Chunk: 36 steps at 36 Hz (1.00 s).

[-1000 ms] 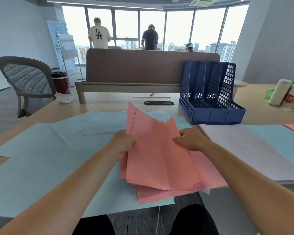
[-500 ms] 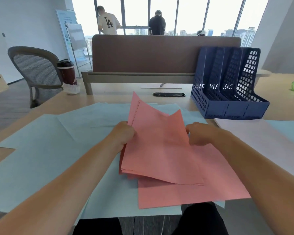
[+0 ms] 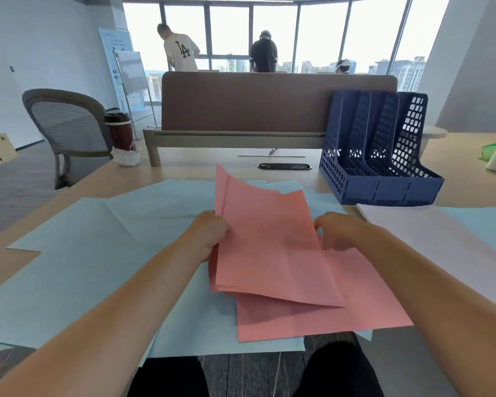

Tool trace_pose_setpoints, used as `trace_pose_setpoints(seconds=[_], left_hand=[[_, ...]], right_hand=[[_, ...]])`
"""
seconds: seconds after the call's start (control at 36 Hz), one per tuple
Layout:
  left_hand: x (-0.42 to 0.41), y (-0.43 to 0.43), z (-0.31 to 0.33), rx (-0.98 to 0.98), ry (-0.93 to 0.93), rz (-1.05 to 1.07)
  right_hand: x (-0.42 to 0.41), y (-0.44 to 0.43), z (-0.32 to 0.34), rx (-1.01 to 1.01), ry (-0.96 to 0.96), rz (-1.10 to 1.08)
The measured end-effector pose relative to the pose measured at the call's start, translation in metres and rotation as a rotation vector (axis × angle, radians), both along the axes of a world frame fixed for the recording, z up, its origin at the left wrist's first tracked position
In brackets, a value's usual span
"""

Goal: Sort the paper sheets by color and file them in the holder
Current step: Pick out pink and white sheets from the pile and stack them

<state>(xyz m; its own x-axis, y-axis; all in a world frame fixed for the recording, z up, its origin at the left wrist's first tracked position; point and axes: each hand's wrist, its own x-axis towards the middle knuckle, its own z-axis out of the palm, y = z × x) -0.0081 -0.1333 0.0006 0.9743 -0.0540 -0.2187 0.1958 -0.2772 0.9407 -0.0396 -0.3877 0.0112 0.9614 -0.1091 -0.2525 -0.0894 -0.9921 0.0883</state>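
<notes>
- Wooden desk (image 3: 189,156), broad and pale, stretching from the near edge to a brown partition on the far side.
- Pale blue sheets (image 3: 83,253) spread loosely over the left and middle of the desk, overlapping, some hanging past the near edge; likely to slide off to the floor if brushed by a forearm.
- Whitish sheet (image 3: 430,239) on the right, lying flat, with more pale blue beyond it; colours not yet separated there.
- Pink stack (image 3: 269,247) in the middle, far end lifted and tilted up off the blue sheets, corners fanned and uneven; not squared, so apt to catch on a divider or buckle when pushed into a slot.
- Loose pink sheet (image 3: 355,310) flat beneath the stack, poking out to the near right; easily left behind or dragged askew if not gathered in with the rest.
- Blue holder (image 3: 384,190) at the far right, upright, three slots, all seemingly empty, well apart from the pink stack; light by the look of it, so liable to skid or tip under a hard shove of paper.
- Left hand (image 3: 209,233) gripping the stack's left edge, fingers wrapped behind.
- Right hand (image 3: 335,230) curled at the stack's right edge, apparently pinching it; fingertips hidden.
</notes>
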Motion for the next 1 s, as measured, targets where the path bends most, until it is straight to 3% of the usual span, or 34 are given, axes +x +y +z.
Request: trace_pose_setpoints(seconds=[0.22,0.39,0.58,0.75,0.89,1.0], left_hand=[[-0.002,0.004,-0.001,-0.025,0.038,0.028],[-0.001,0.007,0.001,-0.037,0.058,0.029],[-0.009,0.007,0.005,-0.056,0.070,0.035],[-0.026,0.000,0.007,-0.077,0.072,0.002],[-0.040,-0.001,0.008,-0.050,0.038,-0.007],[-0.050,-0.003,0.001,-0.054,0.021,-0.035]], right_hand=[[0.001,0.001,-0.001,-0.057,-0.082,-0.019],[0.003,-0.003,-0.004,-0.057,-0.001,-0.039],[-0.007,-0.015,-0.014,0.186,-0.108,-0.080],[-0.025,-0.024,-0.018,0.423,-0.355,-0.227],[-0.054,-0.030,-0.016,0.203,-0.131,-0.266],[-0.075,-0.027,-0.016,0.210,-0.047,-0.251]])
